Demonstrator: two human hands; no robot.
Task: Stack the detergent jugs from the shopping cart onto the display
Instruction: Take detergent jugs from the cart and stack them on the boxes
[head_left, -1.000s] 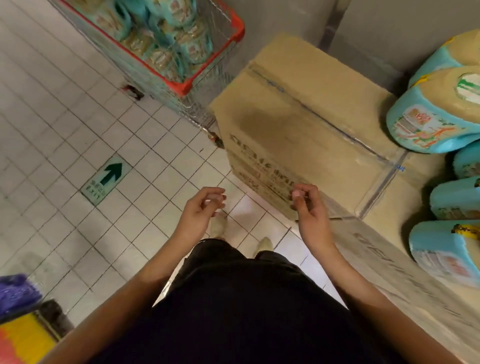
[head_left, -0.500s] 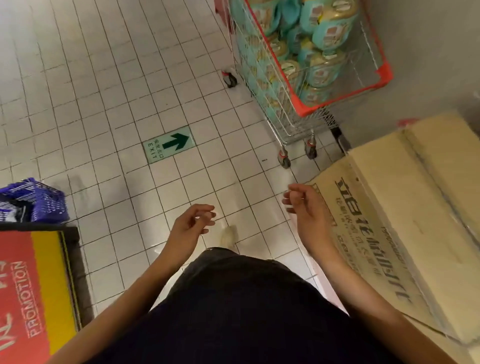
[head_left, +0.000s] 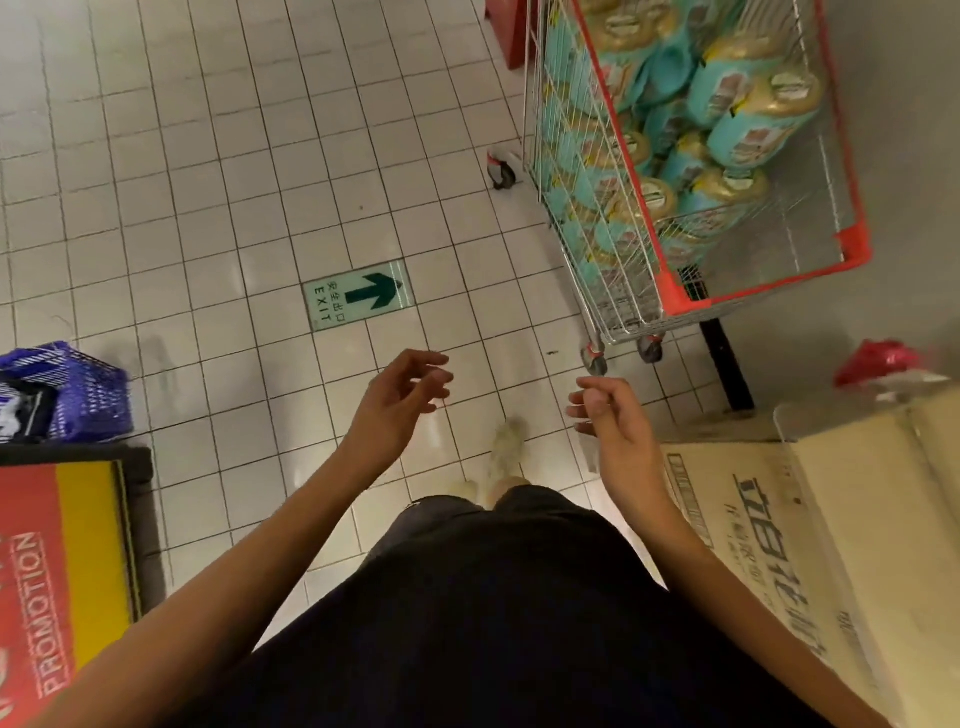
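Underfoot, white floor (head_left: 208, 156) tiles with dark lines, a bit shiny. Set into them, a green exit sign (head_left: 358, 300) with an arrow. At the left edge, a purple basket (head_left: 78, 395), and below it a red and yellow board (head_left: 57, 582) with the word PROMOTION. On the right, a grey wall (head_left: 909, 156), with a black post (head_left: 727, 364) at its foot. Near the post, a red thing (head_left: 878, 361), too blurry to name. Low on the right, a big brown box (head_left: 831, 519) with dark letters on its side.

Up on the right, between sign and wall, a wire cart (head_left: 672, 299) with a red rim, on small wheels. Inside it, the jugs (head_left: 748, 98), blue-green with gold tops, piled up on each other.

Low in the middle, dark clothes and one pale shoe (head_left: 506, 447) on the tiles. Out over the floor, the left hand (head_left: 395, 405), fingers loosely bent and a little apart, holding nothing. Just beside the box corner, the right hand (head_left: 610, 415), fingers loosely curled, holding nothing too. Both well short of the cart.

Half a second back, cart higher up in the view; now lower and nearer the hands. Box lower in the view too. Left hand raised a bit, fingers spread more than before. One second back, more jugs on the display at the right edge; now out of sight.
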